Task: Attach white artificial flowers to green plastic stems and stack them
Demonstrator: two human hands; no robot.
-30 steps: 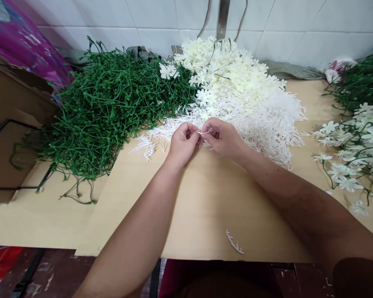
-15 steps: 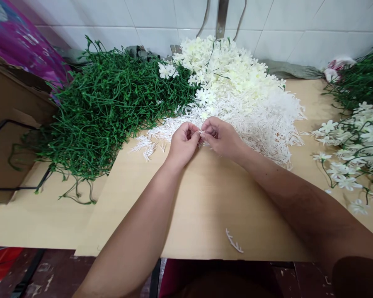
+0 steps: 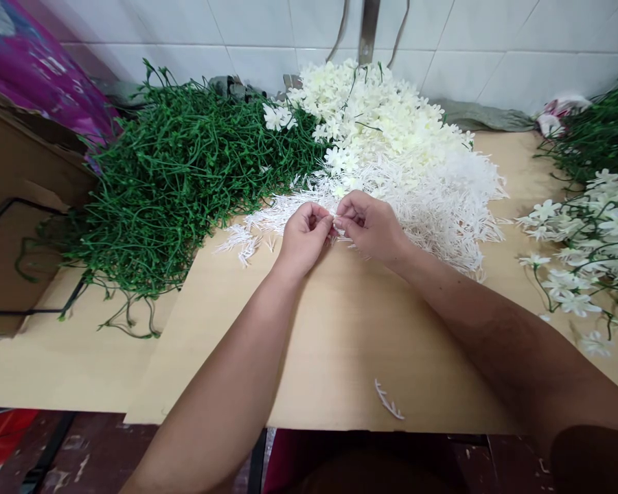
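My left hand (image 3: 307, 235) and my right hand (image 3: 367, 223) meet fingertip to fingertip at the front edge of a heap of thin white plastic sprigs (image 3: 432, 213). Both are closed in a pinch. A tiny white piece shows between the fingertips, mostly hidden by them; it looks like a bit of white sprig. Behind the hands, white artificial flower heads (image 3: 375, 110) lie piled on the sprigs. To the left spreads a big mound of green plastic stems (image 3: 185, 171).
White flowers on green stems (image 3: 597, 254) lie at the right, with more green stems (image 3: 602, 127) behind. One loose white sprig (image 3: 388, 400) rests near the front edge of the board (image 3: 329, 357). A cardboard box (image 3: 20, 226) stands at the left; a tiled wall (image 3: 257, 41) closes the back.
My right hand has shifted very slightly, its fingers still pinched against those of the left. The left hand stays in place, and the heaps look the same.
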